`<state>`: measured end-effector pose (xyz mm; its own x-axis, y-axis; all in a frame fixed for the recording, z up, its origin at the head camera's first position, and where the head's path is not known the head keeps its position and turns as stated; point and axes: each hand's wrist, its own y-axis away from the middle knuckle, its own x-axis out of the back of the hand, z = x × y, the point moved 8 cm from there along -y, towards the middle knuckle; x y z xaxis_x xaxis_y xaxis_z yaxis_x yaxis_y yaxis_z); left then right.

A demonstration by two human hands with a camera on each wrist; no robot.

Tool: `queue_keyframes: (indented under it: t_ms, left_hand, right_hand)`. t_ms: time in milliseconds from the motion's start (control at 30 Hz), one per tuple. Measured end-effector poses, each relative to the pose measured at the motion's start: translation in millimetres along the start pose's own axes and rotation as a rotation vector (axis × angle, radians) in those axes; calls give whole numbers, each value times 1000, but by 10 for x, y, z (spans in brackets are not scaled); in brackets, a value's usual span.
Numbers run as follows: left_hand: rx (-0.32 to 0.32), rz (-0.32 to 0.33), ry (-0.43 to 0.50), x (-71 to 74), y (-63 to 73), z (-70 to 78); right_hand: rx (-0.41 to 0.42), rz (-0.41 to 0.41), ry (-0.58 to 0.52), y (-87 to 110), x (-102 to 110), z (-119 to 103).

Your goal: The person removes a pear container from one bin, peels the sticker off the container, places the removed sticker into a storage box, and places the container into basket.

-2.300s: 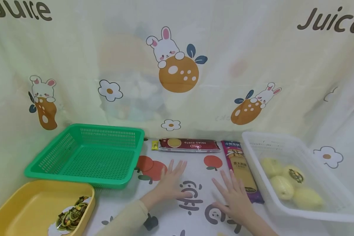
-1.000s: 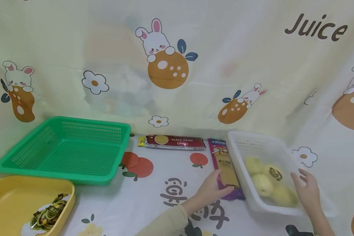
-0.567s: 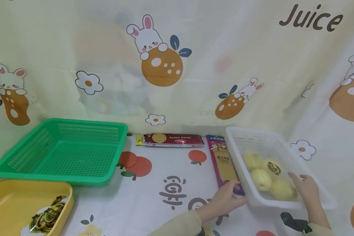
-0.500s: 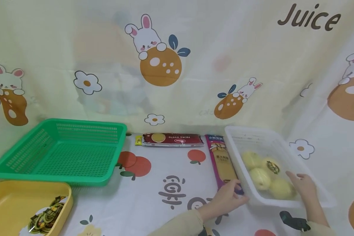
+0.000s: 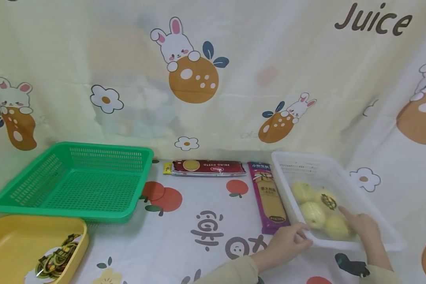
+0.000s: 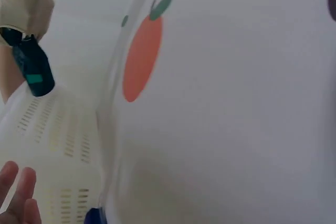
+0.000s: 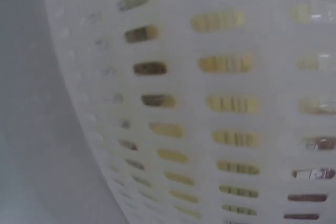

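In the head view, several pale yellow fruits (image 5: 313,215), pear- or apple-like, lie in a white slotted basket (image 5: 340,245) on the right. One fruit (image 5: 327,200) bears a round dark label. My left hand (image 5: 285,242) holds the basket's near left corner between thumb and fingers; the left wrist view shows its fingertips (image 6: 21,195) beside the slotted wall. My right hand (image 5: 367,227) reaches into the basket over the fruits, index finger extended beside the labelled one; its other fingers are partly hidden. Only the slotted basket wall (image 7: 184,119) fills the right wrist view.
A purple pasta packet (image 5: 271,197) lies along the basket's left side. Behind it is a dark red PRIMO GUSTO packet (image 5: 209,168). At left stand a green basket (image 5: 71,217) and a yellow tray (image 5: 32,225) holding round dark labels (image 5: 58,258).
Both hands have moved right from the middle of the table. The left hand has passed the pasta packet to the basket corner; the right hand has gone into the basket, toward the labelled fruit.
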<state>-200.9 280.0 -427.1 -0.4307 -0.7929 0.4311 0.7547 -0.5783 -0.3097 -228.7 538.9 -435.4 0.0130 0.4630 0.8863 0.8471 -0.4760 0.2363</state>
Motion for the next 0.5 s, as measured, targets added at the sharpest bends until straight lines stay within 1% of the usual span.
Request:
queue_keyframes:
  t_ms: [67, 133, 200, 300, 367, 433, 500]
  left_hand:
    - [-3, 12, 3, -7, 1, -23]
    - [1, 42, 37, -4, -8, -54]
    - [5, 95, 79, 11, -27, -74]
    - [14, 178, 171, 27, -52, -83]
    - [20, 217, 215, 24, -56, -82]
    - [28, 240, 241, 28, -51, -68]
    - [39, 252, 245, 41, -49, -49]
  right_hand:
    - [-16, -10, 4, 13, -10, -27]
    - [-33, -15, 2, 20, -16, -42]
    - [-42, -8, 6, 25, -10, -53]
    - [-47, 9, 13, 28, 9, -58]
    - [-53, 16, 15, 24, 21, -54]
    - [-55, 25, 13, 10, 32, -49]
    - [-60, 22, -13, -7, 34, -31]
